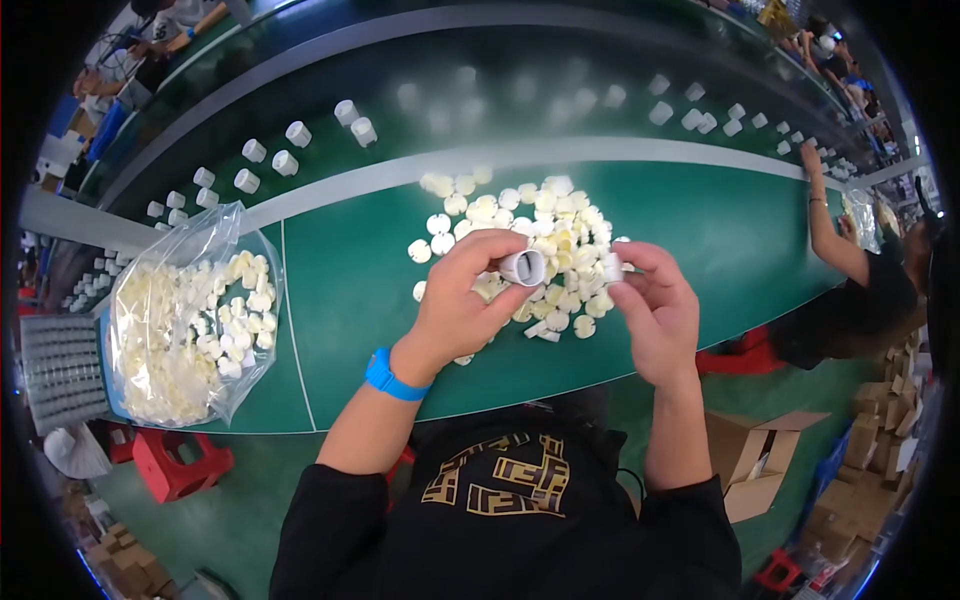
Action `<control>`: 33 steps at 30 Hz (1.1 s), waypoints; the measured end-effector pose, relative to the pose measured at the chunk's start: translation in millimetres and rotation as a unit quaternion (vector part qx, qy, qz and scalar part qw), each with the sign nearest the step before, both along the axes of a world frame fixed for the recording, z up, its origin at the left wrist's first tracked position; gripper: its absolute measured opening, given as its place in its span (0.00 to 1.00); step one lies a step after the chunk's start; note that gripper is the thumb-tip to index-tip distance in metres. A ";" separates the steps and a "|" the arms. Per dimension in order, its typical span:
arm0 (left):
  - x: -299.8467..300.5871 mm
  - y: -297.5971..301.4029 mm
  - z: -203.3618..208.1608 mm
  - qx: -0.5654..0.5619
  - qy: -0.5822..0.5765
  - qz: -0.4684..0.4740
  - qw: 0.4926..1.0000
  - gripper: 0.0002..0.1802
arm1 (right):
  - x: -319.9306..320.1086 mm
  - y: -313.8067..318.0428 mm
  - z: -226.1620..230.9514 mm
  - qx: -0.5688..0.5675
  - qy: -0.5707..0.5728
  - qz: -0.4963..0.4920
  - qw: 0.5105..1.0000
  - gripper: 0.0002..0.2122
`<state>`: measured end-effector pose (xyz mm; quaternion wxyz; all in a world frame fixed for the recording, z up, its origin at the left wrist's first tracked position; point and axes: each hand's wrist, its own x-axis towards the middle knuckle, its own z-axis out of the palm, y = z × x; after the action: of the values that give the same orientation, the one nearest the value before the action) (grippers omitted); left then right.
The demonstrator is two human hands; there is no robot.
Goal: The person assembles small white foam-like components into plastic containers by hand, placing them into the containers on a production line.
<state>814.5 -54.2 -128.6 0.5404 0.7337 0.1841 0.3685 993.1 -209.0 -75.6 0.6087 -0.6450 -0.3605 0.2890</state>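
My left hand is closed around a white plastic cylinder, its hollow end turned up toward me. A small white piece is pinched between the thumb and fingers of my right hand, just right of the cylinder and apart from it. Below and beyond both hands, a loose heap of small round cream-white plastic pieces is spread over the green table. My left hand partly covers the heap's near left side.
A clear plastic bag full of similar pieces lies at the left. Beyond the table's raised pale edge, white cylinders stand on a green belt. A co-worker's arm reaches over at the right. A red stool and an open cardboard box are on the floor.
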 end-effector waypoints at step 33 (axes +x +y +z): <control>-1.9 -5.6 -4.9 0.020 0.007 -0.084 0.996 0.27 | -29.5 20.3 7.5 0.043 -0.504 0.090 0.858 0.15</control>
<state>812.7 -59.8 -133.5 0.5535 0.7597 0.1183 0.3202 963.6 -188.7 -68.1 0.3423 -0.6402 -0.6866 -0.0386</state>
